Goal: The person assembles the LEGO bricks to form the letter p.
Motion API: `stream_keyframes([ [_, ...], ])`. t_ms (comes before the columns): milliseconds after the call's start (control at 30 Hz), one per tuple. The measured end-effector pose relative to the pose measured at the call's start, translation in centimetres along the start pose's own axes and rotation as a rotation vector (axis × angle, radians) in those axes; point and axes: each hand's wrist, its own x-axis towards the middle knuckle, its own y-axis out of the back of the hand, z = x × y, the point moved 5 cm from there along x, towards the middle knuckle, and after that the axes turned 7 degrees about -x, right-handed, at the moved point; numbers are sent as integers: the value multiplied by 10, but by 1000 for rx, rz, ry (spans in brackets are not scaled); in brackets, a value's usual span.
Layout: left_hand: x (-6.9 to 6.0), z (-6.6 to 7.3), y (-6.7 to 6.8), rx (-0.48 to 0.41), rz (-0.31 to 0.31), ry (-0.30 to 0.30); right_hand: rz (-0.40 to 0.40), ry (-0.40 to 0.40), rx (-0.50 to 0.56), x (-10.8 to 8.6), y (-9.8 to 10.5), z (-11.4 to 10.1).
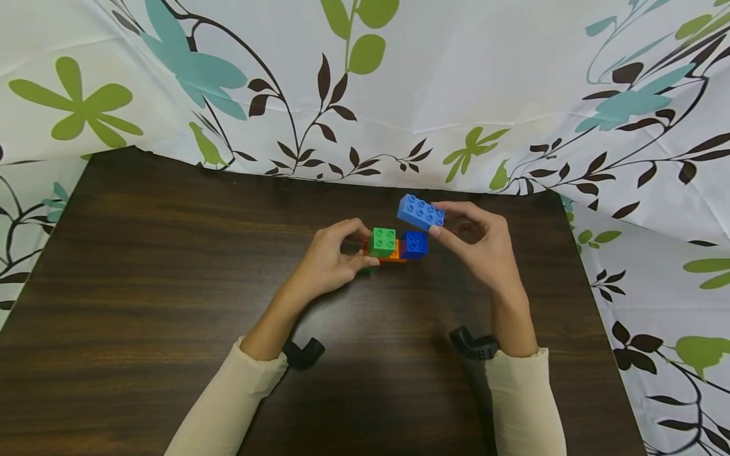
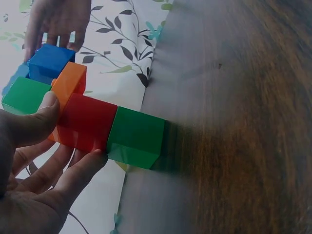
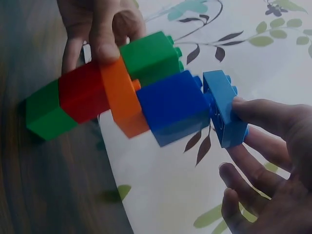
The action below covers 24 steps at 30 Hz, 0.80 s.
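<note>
My left hand grips a built stack of toy building bricks, thumb on the near side. In the left wrist view the stack has a green brick at the bottom, then a red brick and an orange brick. Another green brick and a dark blue brick sit side by side on the orange one. Between thumb and fingers my right hand pinches a light blue brick, tilted over the dark blue brick's studs. Whether those two touch, I cannot tell.
The stack is held above a dark wooden table. A white curtain with leaf and flower prints hangs along the table's far edge and sides. Black wrist devices show at both cuffs.
</note>
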Motion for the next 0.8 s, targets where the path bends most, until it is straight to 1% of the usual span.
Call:
stream_keyframes([
  [100, 0, 0, 0, -9, -1, -1, -22, 21, 12, -2, -2, -6],
  [333, 0, 0, -1, -11, -6, 1, -77, 43, 36, -8, -10, -14],
  [600, 0, -1, -2, 3, -10, 9, -115, 63, 3, -12, -19, -17],
  [800, 0, 0, -2, -1, -6, 3, -126, 94, -29, -11, -19, -19],
])
